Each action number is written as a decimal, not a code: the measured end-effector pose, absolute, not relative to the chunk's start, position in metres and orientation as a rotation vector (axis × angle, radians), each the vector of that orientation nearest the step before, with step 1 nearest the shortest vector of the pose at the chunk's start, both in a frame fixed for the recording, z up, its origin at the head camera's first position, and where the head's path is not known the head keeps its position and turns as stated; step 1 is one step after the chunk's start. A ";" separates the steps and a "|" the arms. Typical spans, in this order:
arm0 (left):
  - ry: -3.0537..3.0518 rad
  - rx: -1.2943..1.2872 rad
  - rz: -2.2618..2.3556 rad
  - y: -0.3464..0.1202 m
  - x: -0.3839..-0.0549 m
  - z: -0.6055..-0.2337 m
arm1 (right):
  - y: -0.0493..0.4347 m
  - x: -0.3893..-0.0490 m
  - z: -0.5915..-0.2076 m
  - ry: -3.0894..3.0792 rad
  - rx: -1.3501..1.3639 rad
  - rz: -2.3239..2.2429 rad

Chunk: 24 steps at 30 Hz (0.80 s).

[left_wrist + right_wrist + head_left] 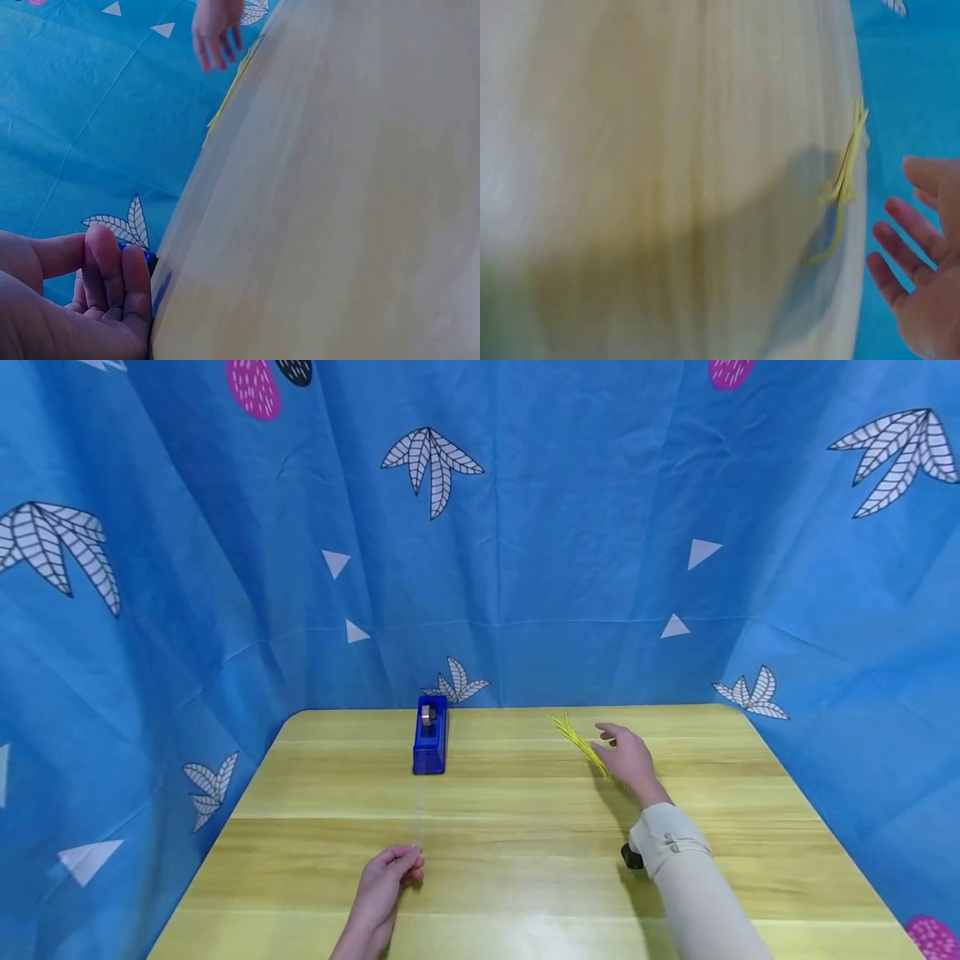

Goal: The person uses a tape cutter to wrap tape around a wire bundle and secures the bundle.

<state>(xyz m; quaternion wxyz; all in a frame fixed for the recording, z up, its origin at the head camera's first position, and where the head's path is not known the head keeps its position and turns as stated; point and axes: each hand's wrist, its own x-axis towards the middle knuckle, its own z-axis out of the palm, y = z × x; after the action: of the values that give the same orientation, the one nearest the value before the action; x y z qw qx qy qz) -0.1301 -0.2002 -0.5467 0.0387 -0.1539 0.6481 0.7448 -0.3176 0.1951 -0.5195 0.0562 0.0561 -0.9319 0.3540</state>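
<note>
A blue tape dispenser [430,758] with a roll in it stands near the table's back edge, left of the middle. From it a faint clear strip of tape [419,806] runs toward the front. My left hand [381,887] pinches the strip's near end between thumb and fingers. On the back right lies a bundle of thin yellow strands [580,745], fanned at its far end. Over its near end hovers my right hand [632,762], fingers spread and relaxed. In the right wrist view that hand [922,262] is apart from the yellow strands [846,165] and holds nothing.
A light wooden table [510,843] carries these things. Behind it and along its sides hangs a blue patterned curtain [570,543]. A small black object [632,857] shows at the right sleeve's cuff [667,839].
</note>
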 end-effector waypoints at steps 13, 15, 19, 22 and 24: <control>1.963 -0.489 2.282 -0.206 -0.130 -0.546 | 0.214 -0.306 -0.537 -2.835 0.070 1.281; 1.957 -0.489 2.279 -0.205 -0.130 -0.547 | 0.210 -0.307 -0.538 -2.837 0.075 1.280; 1.946 -0.491 2.273 -0.205 -0.131 -0.547 | 0.202 -0.307 -0.540 -2.845 0.074 1.291; 1.941 -0.490 2.276 -0.204 -0.131 -0.547 | 0.197 -0.306 -0.541 -2.842 0.049 1.284; 1.936 -0.489 2.280 -0.203 -0.131 -0.546 | 0.194 -0.305 -0.541 -2.836 0.025 1.268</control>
<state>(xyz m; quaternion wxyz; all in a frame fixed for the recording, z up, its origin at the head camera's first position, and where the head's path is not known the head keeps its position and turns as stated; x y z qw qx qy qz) -0.1310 -0.2035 -0.5462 0.0554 -0.1611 0.6378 0.7512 -0.3054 0.1944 -0.5415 0.0172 0.0080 -0.9127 0.4081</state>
